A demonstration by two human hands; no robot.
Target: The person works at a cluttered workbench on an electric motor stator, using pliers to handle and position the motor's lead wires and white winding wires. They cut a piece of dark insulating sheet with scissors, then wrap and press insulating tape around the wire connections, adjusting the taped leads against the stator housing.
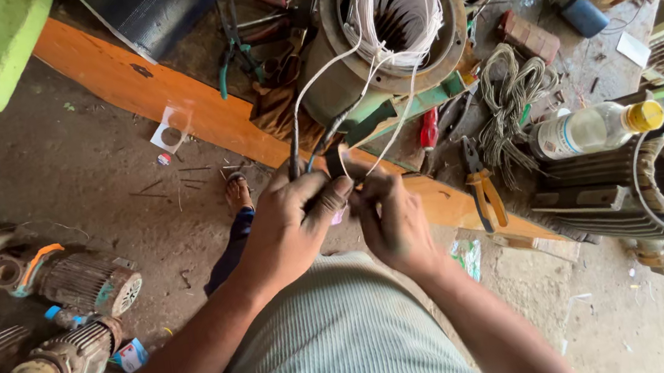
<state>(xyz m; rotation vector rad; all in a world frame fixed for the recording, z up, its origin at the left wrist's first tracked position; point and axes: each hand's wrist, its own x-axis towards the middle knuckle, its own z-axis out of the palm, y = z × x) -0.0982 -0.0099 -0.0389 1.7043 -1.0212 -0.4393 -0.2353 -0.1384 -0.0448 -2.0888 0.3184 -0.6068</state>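
Two hands meet just below the motor stator on the orange workbench. Left hand is closed around dark sleeved leads; right hand pinches a thin white wire running up into the stator's winding. Orange-handled pliers lie right of the stator, near a plastic bottle.

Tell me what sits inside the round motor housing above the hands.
Inside the motor housing sits a ring of white-bound windings around dark slots. White leads run out to the left hand and right hand. The far end of the bore is hidden.
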